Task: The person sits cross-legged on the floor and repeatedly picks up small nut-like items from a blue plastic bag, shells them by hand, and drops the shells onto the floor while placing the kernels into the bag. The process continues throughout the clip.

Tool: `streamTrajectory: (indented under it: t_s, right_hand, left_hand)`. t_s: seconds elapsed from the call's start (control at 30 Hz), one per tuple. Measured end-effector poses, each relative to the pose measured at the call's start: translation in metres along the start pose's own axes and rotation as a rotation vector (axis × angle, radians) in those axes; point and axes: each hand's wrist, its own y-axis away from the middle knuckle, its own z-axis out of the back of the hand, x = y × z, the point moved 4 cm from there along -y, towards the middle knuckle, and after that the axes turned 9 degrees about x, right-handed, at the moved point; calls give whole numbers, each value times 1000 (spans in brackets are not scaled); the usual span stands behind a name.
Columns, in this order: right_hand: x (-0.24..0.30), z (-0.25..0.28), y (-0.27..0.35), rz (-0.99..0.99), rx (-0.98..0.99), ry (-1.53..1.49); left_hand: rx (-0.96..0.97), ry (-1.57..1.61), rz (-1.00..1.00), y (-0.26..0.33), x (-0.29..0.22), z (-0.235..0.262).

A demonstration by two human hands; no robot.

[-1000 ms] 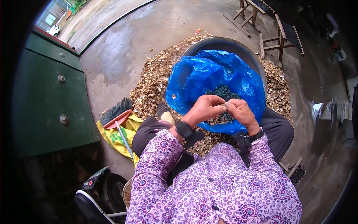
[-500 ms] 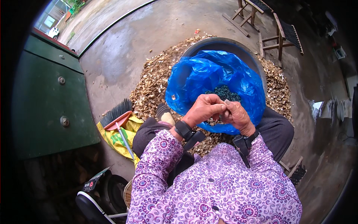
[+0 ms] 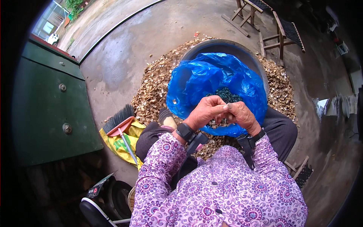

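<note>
My left hand and my right hand meet fingertip to fingertip above a crumpled blue plastic bag. Both are closed in a pinch; a small greyish piece seems to be between them, too small to name. The bag lies spread inside a wide grey metal basin. Just beyond my fingers, dark blue-green pellet-like pieces lie heaped in the bag. Brownish shell-like pieces show in the bag under my hands, partly hidden by them.
Tan shell-like pieces are heaped on the floor around the basin. To the left are a pink-headed brush, a yellow sack and a green cabinet. Wooden folding stools stand far right. A black-and-white object is near left.
The view has shifted slightly. My right hand has turned a little, its fingers more drawn together, while both hands stay joined over the bag.
</note>
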Motion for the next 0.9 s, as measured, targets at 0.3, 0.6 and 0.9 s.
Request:
streamTrajectory:
  t_s: [0.3, 0.6, 0.9]
  right_hand:
    - [-15, 7, -1, -15, 36, -144]
    - [-1, 0, 1, -28, 101, 17]
    - [-16, -1, 1, -84, 195, -176]
  left_hand:
    - [37, 77, 43, -5, 7, 6]
    - [105, 25, 220, -4, 17, 10]
    - [199, -455, 242, 1, 0, -1]
